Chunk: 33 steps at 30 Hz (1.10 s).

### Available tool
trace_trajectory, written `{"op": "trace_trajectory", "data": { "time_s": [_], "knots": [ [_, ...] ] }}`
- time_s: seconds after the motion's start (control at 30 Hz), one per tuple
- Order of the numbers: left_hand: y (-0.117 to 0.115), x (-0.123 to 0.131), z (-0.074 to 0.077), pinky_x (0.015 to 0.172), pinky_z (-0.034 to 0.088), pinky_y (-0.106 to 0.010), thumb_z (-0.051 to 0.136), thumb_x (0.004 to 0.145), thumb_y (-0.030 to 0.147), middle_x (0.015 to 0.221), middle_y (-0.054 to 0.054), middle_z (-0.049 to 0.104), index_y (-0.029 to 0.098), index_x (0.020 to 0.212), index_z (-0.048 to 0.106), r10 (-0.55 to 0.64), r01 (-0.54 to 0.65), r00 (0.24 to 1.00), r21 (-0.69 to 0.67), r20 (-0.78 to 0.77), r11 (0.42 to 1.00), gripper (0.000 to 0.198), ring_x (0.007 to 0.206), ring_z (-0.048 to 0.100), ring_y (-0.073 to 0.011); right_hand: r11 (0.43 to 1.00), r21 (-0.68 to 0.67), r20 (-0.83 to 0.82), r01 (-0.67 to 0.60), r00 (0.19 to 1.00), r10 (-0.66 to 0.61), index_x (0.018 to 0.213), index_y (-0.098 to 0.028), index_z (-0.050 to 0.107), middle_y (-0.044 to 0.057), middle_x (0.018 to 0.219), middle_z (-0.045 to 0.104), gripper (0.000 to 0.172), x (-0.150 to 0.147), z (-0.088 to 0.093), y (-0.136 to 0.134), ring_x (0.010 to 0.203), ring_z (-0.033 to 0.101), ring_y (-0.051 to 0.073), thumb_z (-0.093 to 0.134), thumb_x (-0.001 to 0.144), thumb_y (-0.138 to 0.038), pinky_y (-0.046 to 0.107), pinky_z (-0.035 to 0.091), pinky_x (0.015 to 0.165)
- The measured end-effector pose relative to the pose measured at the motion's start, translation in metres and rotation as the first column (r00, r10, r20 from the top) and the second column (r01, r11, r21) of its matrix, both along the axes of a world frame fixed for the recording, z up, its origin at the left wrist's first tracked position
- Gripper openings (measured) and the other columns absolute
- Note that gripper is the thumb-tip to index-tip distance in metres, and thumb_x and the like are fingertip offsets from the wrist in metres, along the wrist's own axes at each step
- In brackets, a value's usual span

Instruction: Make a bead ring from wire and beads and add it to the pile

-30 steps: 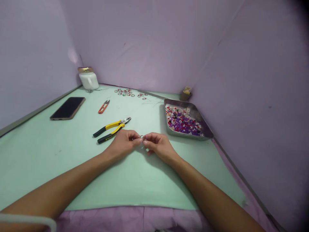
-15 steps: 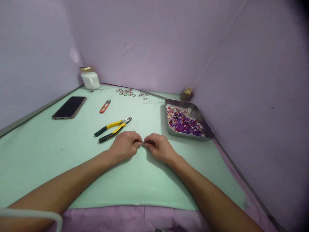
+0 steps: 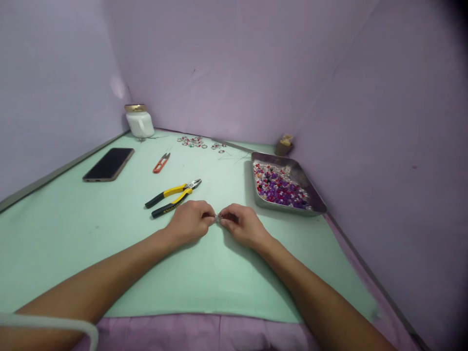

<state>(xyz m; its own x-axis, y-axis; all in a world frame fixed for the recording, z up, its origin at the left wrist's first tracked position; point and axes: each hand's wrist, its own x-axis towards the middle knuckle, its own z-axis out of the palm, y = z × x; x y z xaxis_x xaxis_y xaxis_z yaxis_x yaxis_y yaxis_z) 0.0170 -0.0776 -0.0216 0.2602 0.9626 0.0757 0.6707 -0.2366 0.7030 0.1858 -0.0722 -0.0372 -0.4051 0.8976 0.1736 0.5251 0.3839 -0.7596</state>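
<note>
Lilac walls meet in a corner behind a bench (image 3: 91,243) covered with a pale green mat, and a purple cloth (image 3: 219,334) lies along its near edge.

At the middle of the mat the left hand (image 3: 190,222) and the right hand (image 3: 243,225) come together, knuckles up and fingers curled in. The fingertips of both hands pinch a small beaded piece (image 3: 217,218) between them, low over the mat. It is too tiny to make out in detail beyond a pale glint. Both forearms stretch bare from the lower corners of the view.

Just beyond the left hand lies a pair of yellow-and-black pliers (image 3: 171,196), handles toward the person and jaws pointing away to the right. Farther back sit orange thread snips (image 3: 161,163), and left of them a dark phone (image 3: 108,164) lies flat, screen up. At the back left corner stands a white jar (image 3: 140,124) with a gold lid. Along the back edge a scatter of small beaded rings (image 3: 193,142) lies on the mat.

To the right of the hands, well apart from them, a metal tray (image 3: 285,208) holds a heap of purple, red and clear beads (image 3: 280,189). Behind the tray, in the wall corner, sits a small brown object (image 3: 285,145), too blurred to identify.
</note>
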Motion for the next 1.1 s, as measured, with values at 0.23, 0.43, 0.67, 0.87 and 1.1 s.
{"op": "trace_trajectory", "data": {
  "time_s": [0.23, 0.43, 0.67, 0.87, 1.1],
  "knots": [
    [0.000, 0.001, 0.007, 0.040, 0.028, -0.022, 0.052, 0.068, 0.032, 0.046, 0.005, 0.045, 0.014, 0.067, 0.057, 0.166, -0.079, 0.924, -0.253, 0.345, 0.964, 0.019, 0.040, 0.036, -0.0079, 0.840, -0.538, -0.518, -0.074, 0.815, -0.260, 0.085, -0.013, 0.059, 0.004, 0.073, 0.059, 0.030, -0.009, 0.007, -0.005, 0.054, 0.050, 0.010, 0.066, 0.060, -0.028, 0.020, 0.039, 0.040],
    [-0.007, 0.005, 0.009, 0.045, 0.033, -0.022, 0.058, 0.064, 0.027, 0.050, 0.004, 0.051, 0.014, 0.061, 0.057, 0.145, 0.001, 0.874, -0.299, 0.464, 0.954, 0.013, 0.045, 0.042, -0.0081, 0.849, -0.522, -0.563, -0.082, 0.781, -0.271, 0.073, -0.014, 0.059, -0.001, 0.058, 0.052, 0.024, -0.015, 0.007, -0.010, 0.048, 0.047, 0.008, 0.067, 0.059, -0.032, 0.019, 0.038, 0.038],
    [-0.004, 0.002, 0.011, 0.053, 0.038, -0.024, 0.057, 0.065, 0.028, 0.061, 0.000, 0.059, 0.013, 0.068, 0.061, 0.113, -0.014, 0.915, -0.250, 0.388, 0.968, 0.016, 0.056, 0.050, -0.0119, 0.860, -0.501, -0.433, -0.096, 0.888, -0.154, 0.065, -0.014, 0.056, -0.006, 0.048, 0.045, 0.015, -0.010, 0.010, -0.009, 0.037, 0.034, 0.004, 0.060, 0.064, -0.028, 0.018, 0.027, 0.035],
    [-0.004, 0.001, 0.006, 0.046, 0.036, -0.022, 0.053, 0.066, 0.026, 0.053, 0.002, 0.056, 0.013, 0.063, 0.060, 0.071, -0.012, 0.961, -0.218, 0.266, 0.976, 0.014, 0.049, 0.047, -0.0111, 0.884, -0.467, -0.377, -0.003, 0.905, -0.196, 0.075, -0.015, 0.056, -0.005, 0.052, 0.047, 0.014, -0.010, 0.006, -0.008, 0.040, 0.038, 0.006, 0.057, 0.067, -0.027, 0.019, 0.031, 0.037],
    [-0.002, 0.000, 0.001, 0.054, 0.038, -0.027, 0.053, 0.067, 0.024, 0.062, -0.001, 0.060, 0.018, 0.067, 0.063, -0.011, 0.011, 1.000, -0.021, 0.013, 1.000, 0.012, 0.060, 0.050, -0.0159, 0.998, -0.008, -0.075, 0.067, 0.995, -0.067, 0.080, -0.019, 0.062, 0.001, 0.068, 0.060, 0.011, -0.005, -0.007, -0.006, 0.061, 0.051, 0.012, 0.056, 0.071, -0.020, 0.024, 0.040, 0.058]
  ]
}}
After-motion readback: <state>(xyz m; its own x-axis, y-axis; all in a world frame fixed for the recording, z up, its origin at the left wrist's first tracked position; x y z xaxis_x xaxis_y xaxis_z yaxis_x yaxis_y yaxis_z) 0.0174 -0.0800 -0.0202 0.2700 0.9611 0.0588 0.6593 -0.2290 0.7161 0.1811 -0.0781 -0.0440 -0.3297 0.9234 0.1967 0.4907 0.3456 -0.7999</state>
